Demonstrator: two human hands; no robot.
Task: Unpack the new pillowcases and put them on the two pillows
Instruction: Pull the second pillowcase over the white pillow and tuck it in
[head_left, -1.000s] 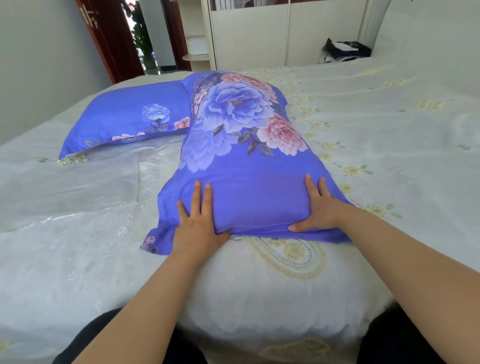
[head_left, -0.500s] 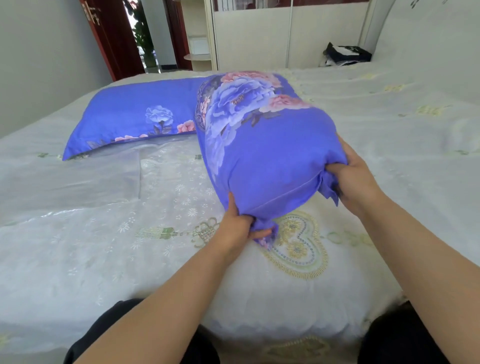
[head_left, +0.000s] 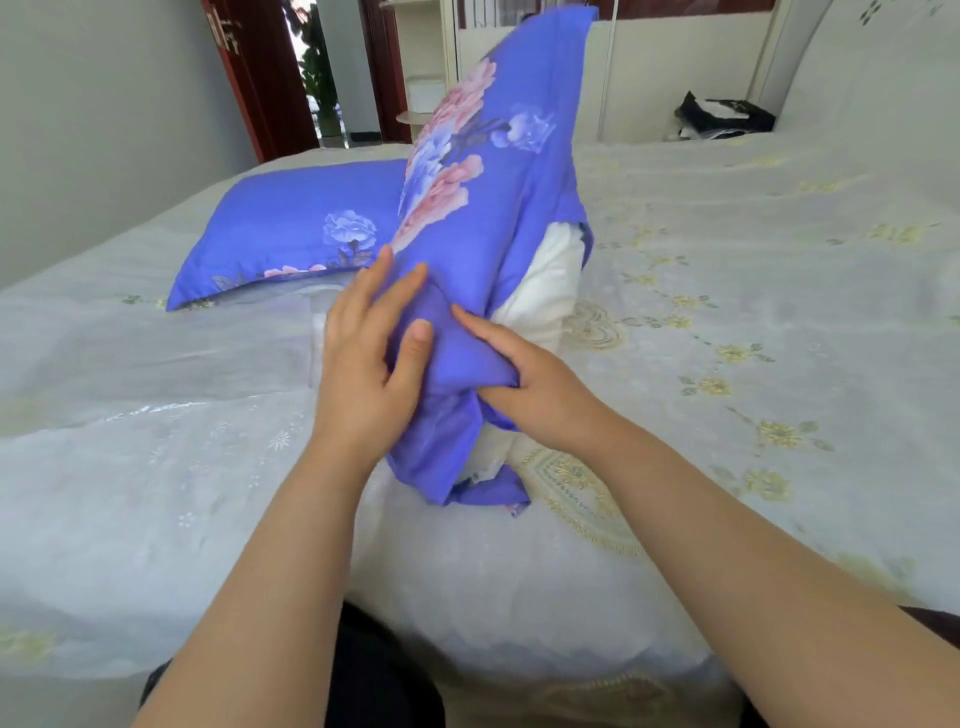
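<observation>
Both our hands work at the near end of the upended pillow (head_left: 540, 291). Our left hand (head_left: 369, 358) lies against the blue pillowcase (head_left: 488, 208) with fingers fairly straight and the thumb pressing the cloth, holding a fold between thumb and fingers. Our right hand (head_left: 524, 384) has its fingers tucked under a bunched fold of the same case, gripping it.

From the head view, the pillowcase holds the white pillow only partly: white stuffing shows bare along its right side and again below our right hand, where the case's open end hangs loose down to the bedspread (head_left: 727, 322). The pillow stands tilted on end in the middle of the bed, its top reaching up toward the wardrobe (head_left: 649, 78).

Behind it to the left, a second pillow (head_left: 291, 228) lies flat, fully cased, touching the raised one. Open bedspread stretches to the right and left. The case is violet-blue with pink and pale blue flowers.
</observation>
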